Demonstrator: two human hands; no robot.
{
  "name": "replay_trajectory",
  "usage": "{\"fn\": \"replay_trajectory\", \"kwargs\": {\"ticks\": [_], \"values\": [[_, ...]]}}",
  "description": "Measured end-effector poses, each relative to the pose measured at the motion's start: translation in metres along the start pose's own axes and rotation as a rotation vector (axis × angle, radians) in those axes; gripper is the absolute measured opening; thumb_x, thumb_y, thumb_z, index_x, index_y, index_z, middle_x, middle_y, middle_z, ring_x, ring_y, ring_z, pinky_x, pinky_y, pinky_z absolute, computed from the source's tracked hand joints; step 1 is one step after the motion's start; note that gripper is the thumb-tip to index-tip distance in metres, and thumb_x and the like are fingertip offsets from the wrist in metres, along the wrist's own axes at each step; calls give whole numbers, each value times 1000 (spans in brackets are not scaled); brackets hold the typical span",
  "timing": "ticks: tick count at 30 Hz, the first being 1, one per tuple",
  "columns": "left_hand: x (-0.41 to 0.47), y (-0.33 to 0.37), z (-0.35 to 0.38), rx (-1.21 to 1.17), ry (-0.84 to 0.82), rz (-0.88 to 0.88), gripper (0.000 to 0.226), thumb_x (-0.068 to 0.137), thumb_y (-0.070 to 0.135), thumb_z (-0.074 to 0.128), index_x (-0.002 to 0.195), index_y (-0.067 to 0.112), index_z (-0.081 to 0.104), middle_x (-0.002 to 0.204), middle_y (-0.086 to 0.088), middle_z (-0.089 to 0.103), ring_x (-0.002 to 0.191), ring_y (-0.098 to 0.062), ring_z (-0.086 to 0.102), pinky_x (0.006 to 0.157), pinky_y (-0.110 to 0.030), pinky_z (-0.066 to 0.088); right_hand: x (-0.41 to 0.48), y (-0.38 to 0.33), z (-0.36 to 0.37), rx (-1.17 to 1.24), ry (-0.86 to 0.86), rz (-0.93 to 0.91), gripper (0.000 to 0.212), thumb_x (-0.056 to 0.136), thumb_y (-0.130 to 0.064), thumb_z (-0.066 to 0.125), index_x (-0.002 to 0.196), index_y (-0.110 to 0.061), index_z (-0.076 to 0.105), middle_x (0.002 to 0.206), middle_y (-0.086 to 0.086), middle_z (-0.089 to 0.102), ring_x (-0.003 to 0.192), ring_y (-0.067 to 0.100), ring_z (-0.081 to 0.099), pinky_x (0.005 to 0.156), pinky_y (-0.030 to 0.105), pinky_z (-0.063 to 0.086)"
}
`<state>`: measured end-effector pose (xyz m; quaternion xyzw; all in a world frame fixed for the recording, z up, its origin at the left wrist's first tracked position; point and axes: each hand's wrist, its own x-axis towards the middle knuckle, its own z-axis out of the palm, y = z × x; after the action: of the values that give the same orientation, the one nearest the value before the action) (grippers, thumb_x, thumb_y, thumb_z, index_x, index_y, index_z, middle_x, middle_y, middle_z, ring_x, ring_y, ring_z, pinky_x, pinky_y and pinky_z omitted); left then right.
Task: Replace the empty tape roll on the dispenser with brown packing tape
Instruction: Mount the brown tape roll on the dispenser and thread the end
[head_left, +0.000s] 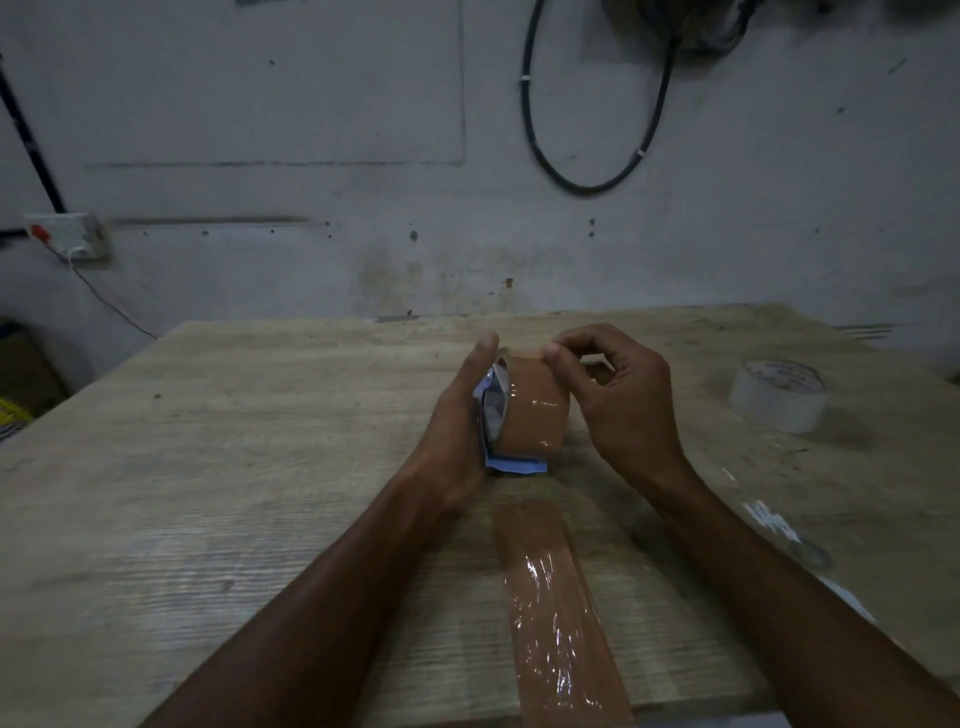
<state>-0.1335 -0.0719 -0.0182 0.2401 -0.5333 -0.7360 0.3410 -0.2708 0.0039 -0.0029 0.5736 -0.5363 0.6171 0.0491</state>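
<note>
A roll of brown packing tape sits in a blue and metal tape dispenser at the middle of the wooden table. My left hand grips the dispenser from its left side, thumb raised above the roll. My right hand is on the roll's right side, thumb and forefinger pinching its top edge. A pale, almost bare tape roll lies flat on the table to the right, apart from both hands.
A long strip of brown tape is stuck on the table, running from near the dispenser toward me. A wall stands just behind the table, with a hanging black cable and a wall socket at the left.
</note>
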Motion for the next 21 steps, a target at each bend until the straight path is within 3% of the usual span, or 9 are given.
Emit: {"fn": "replay_trajectory", "kwargs": {"ticks": [2, 5, 8, 12, 18, 21], "values": [[-2, 1, 3, 30, -31, 10, 51, 83, 57, 62, 112, 15, 64, 90, -5, 79, 81, -19, 76, 78, -42, 60, -1, 0, -1, -20, -6, -11, 1, 90, -13, 69, 91, -13, 70, 86, -4, 68, 82, 14, 67, 71, 35, 59], [-1, 1, 4, 93, -23, 61, 99, 52, 54, 86, 133, 7, 55, 119, -17, 69, 101, -31, 69, 83, -48, 59, -2, -2, 0, -46, -9, -36, 3, 90, -12, 69, 90, -14, 71, 85, -6, 67, 82, 12, 66, 68, 37, 59], [3, -5, 1, 113, -28, 93, 86, 58, 43, 81, 133, 11, 55, 119, -15, 68, 94, -24, 71, 69, -37, 58, -1, -1, 0, -64, -18, -38, 1, 90, -12, 69, 90, -12, 71, 87, -2, 68, 81, 15, 66, 68, 33, 58], [4, -5, -2, 126, -27, 89, 70, 67, 30, 78, 131, 13, 56, 117, -14, 68, 90, -22, 71, 67, -35, 57, -1, -2, 0, -59, -37, -2, 4, 91, -15, 69, 88, -17, 68, 86, -4, 65, 81, 11, 63, 67, 22, 53], [4, -5, -2, 135, -51, 80, 76, 62, 26, 81, 132, 14, 53, 115, -12, 68, 87, -22, 73, 72, -39, 58, 2, 2, -3, 10, -47, 43, 5, 91, -20, 67, 87, -17, 68, 84, -1, 68, 79, 17, 67, 71, 44, 58], [4, -5, -1, 115, -71, 75, 86, 54, 30, 84, 133, 14, 53, 117, -14, 67, 91, -25, 72, 73, -40, 58, 2, 1, -3, 38, -50, 67, 6, 92, -19, 67, 86, -17, 67, 83, 1, 68, 79, 19, 68, 72, 46, 58]]}}
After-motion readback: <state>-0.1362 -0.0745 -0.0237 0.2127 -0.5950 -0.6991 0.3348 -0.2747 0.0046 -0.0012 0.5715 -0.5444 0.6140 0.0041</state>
